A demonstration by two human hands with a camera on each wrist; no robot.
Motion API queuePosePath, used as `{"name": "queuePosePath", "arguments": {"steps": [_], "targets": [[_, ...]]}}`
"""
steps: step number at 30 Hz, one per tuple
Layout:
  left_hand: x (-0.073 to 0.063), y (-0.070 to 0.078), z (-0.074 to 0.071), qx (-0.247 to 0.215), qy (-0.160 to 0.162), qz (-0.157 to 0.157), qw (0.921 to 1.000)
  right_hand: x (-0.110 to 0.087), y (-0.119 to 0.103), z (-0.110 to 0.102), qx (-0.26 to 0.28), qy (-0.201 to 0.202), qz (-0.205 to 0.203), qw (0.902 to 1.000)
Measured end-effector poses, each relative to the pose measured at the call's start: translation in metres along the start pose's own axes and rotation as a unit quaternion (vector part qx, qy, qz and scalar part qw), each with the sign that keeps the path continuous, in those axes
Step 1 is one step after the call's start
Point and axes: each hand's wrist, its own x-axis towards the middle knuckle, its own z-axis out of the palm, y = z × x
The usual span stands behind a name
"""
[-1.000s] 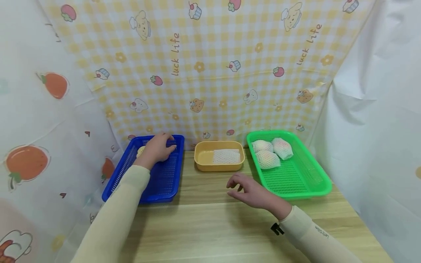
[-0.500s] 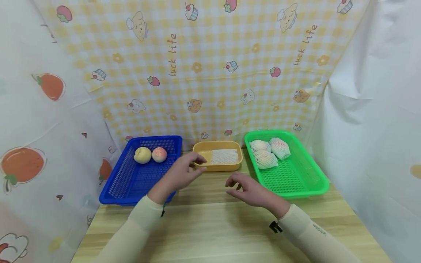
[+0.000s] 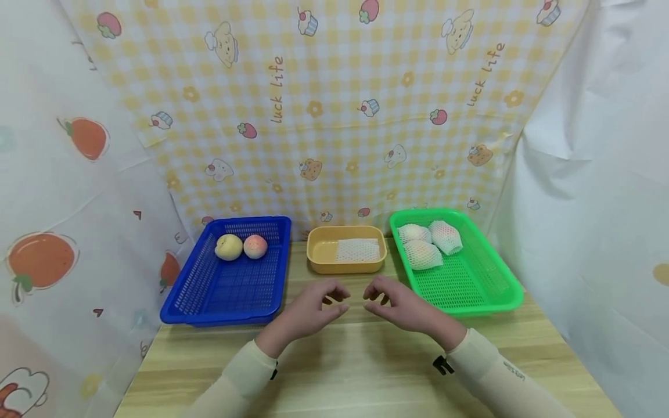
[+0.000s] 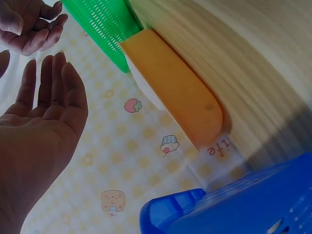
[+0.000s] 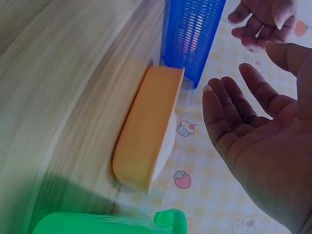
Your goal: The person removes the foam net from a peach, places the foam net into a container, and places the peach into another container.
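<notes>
My left hand (image 3: 312, 309) and right hand (image 3: 399, 305) hover over the wooden table, facing each other with a small gap between the fingertips. Both hold nothing, and their fingers are loosely bent. Just behind them stands a yellow tray (image 3: 347, 267) with white foam netting (image 3: 358, 249) in it. To the left, the blue basket (image 3: 225, 318) contains a pale yellow peach (image 3: 229, 247) and a pinkish peach (image 3: 255, 247). In the green basket (image 3: 504, 290) at right lie three peaches in white foam nets (image 3: 423, 255). Both wrist views show the palms and slightly bent fingers.
A yellow checked cloth (image 3: 334, 133) hangs behind the baskets. White sheets (image 3: 580, 174) close off both sides. The wooden tabletop (image 3: 360, 371) extends in front of the containers.
My left hand has come out of the blue basket, leaving two peaches there, and moved right to beside my right hand. The right hand has stayed nearly still.
</notes>
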Motion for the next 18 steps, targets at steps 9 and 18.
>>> {"name": "queuePosePath", "arguments": {"steps": [9, 18], "targets": [[-0.003, -0.001, 0.001, -0.014, 0.002, -0.002, 0.9999, 0.001, 0.000, 0.001, 0.000, 0.000, -0.007, 1.0000], [-0.004, -0.005, 0.002, -0.013, 0.006, -0.006, 0.9999, -0.002, -0.008, -0.016, -0.024, 0.045, -0.049, 0.9975]]}}
